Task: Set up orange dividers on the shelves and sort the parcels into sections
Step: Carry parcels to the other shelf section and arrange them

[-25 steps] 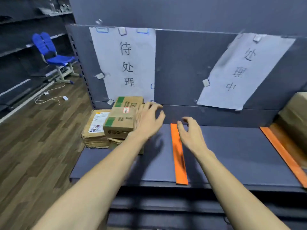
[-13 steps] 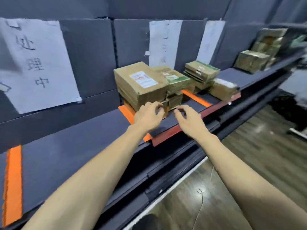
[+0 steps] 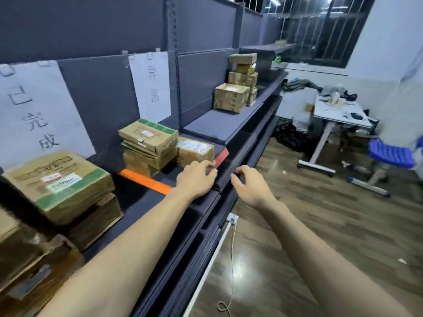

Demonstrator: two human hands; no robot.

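A dark shelf (image 3: 217, 126) runs from lower left to upper right. An orange divider (image 3: 146, 181) lies flat across it, between a cardboard parcel with a green stripe (image 3: 57, 184) and a stack of parcels (image 3: 148, 145). Another parcel (image 3: 194, 151) sits right of that stack, beside a red strip end (image 3: 221, 156) at the shelf edge. My left hand (image 3: 198, 179) hovers over the shelf front near the red strip, fingers loosely curled, holding nothing. My right hand (image 3: 249, 186) hangs just off the shelf edge, fingers loosely bent, empty.
More parcels (image 3: 238, 88) are stacked farther along the shelf. Paper signs (image 3: 151, 83) hang on the back panel. To the right stand a white table (image 3: 338, 113) with clutter and a blue chair (image 3: 391, 156). A cable (image 3: 232, 259) trails on the wood floor.
My view has swung far to the right along the shelf, past earlier sections and signs. Both hands travelled with it, staying empty, and now sit near the red strip.
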